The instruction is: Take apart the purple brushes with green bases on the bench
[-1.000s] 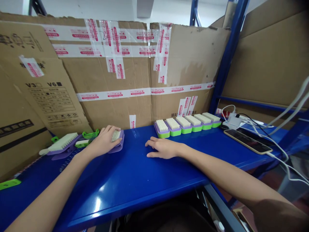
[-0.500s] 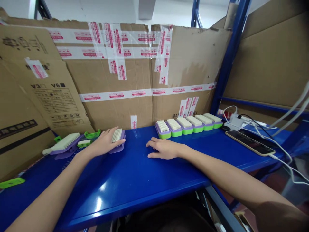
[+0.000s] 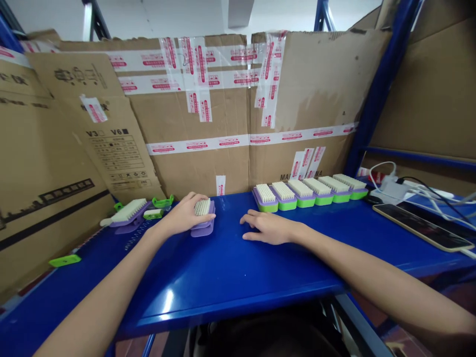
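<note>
Head view shows the left hand (image 3: 181, 217) gripping a purple brush (image 3: 203, 207), while the right hand (image 3: 268, 228) rests loosely open on the blue table (image 3: 223, 270).

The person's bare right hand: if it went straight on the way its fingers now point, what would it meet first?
Probably the rectangular purple brush with cream bristles under the left hand, or that hand's thumb; depth leaves the order unclear.

A smartphone (image 3: 422, 225) lay face up on the blue tabletop (image 3: 230, 277), a white cable (image 3: 467, 253) at its right end, near a white charger (image 3: 393, 188). Behind stood cardboard sheets (image 3: 320, 74) with red-printed packing tape (image 3: 197, 145), a flap (image 3: 111, 114) marked V3 and V6, and a blue rack upright (image 3: 383, 94).
</note>
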A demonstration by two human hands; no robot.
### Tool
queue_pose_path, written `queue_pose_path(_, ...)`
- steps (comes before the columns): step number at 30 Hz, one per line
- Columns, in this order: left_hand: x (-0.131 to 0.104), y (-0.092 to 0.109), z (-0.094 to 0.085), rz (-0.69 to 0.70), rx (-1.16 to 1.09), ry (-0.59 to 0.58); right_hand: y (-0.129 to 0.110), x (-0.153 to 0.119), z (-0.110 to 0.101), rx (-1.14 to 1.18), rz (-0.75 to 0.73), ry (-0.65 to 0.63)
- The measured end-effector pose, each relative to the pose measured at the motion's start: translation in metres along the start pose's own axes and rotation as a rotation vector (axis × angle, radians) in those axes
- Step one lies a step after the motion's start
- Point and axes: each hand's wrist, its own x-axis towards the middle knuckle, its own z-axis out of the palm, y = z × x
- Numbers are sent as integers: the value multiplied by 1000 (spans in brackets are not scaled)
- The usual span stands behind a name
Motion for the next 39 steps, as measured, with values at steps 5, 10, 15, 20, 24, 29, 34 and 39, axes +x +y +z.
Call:
queue_pose_path(5, -2, 3, -2, 0, -8, -15, 0, 0, 1, 10, 5, 1)
queue_pose_path(10, -3, 2, -3, -11, -1, -17, 1, 0, 2, 19, 4, -6)
queue_pose_path(15, -2, -4, -1, 4, 29, -9, 1, 1, 2, 12, 8, -13)
queue_pose_path(20, -1, -7, -1, 21, 51, -11, 1, 1, 3, 16, 13, -11)
queue_pose_path(24, -1, -11, -2, 11, 76, -5, 1, 0, 3, 12, 7, -8)
queue_pose_path(29, 0, -14, -4, 10, 123, 5, 0, 0, 3, 16, 4, -1)
queue_pose_path(34, 2, -16, -4, 51, 143, 19, 0, -1, 2, 15, 1, 6)
queue_pose_path(39, 3, -19, -5, 76, 159, 34, 0, 0, 2, 13, 9, 6)
